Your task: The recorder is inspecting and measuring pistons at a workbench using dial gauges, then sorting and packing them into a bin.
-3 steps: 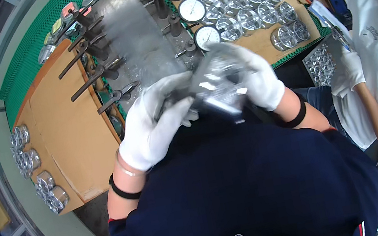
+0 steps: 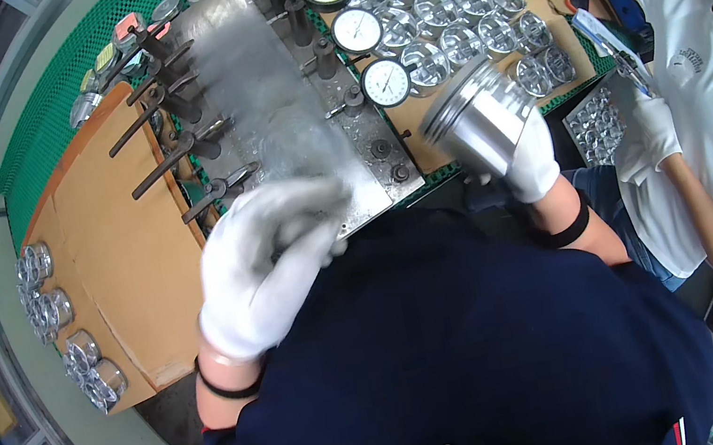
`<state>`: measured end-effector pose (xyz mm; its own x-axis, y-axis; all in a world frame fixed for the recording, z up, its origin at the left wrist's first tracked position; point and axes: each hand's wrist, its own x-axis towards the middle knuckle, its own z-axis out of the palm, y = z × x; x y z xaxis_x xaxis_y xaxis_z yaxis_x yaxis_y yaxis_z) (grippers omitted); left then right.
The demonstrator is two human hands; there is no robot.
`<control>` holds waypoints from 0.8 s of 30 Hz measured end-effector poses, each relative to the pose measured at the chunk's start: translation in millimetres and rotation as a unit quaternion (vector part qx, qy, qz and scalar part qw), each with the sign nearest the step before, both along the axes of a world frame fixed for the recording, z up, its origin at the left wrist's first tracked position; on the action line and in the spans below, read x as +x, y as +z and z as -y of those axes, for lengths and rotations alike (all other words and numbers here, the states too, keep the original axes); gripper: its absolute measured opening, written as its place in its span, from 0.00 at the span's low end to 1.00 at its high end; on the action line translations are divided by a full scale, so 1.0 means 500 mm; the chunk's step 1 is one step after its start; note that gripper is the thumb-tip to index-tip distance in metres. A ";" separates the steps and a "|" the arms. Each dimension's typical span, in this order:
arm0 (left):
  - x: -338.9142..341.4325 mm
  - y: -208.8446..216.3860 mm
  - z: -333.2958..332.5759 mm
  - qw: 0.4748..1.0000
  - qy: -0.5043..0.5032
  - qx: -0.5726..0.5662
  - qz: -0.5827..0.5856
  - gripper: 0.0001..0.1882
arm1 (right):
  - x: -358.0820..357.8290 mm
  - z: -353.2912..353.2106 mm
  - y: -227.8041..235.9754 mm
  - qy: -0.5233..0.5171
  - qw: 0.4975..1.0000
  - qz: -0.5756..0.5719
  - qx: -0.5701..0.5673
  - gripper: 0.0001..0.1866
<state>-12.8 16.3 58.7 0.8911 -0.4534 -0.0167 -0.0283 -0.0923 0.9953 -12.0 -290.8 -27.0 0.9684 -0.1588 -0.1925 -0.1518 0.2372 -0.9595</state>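
A shiny metal piston with ring grooves round its top edge is tilted in my right hand, whose white-gloved fingers grip its lower side. It hangs beyond the near right corner of the metal fixture plate. My left hand, also gloved, is loosely curled at the plate's near left corner. A gap shows between its thumb and index finger, and I see nothing held there; the other fingers are partly hidden. Several dial gauges, the nearest a white-faced dial gauge, line the plate's right side.
Rows of pistons stand on cardboard at the far right. More pistons sit on the left cardboard sheet. Clamp handles stick out left of the plate. At right, a co-worker's gloved hand is near a clipboard.
My right hand has moved right with the piston, away from my left hand. My left hand has shifted slightly left and nearer to me.
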 end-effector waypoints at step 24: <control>-0.237 0.078 -0.298 0.913 0.088 0.196 0.346 0.12 | -0.123 0.160 -0.322 -0.171 0.945 -0.249 -0.122 0.27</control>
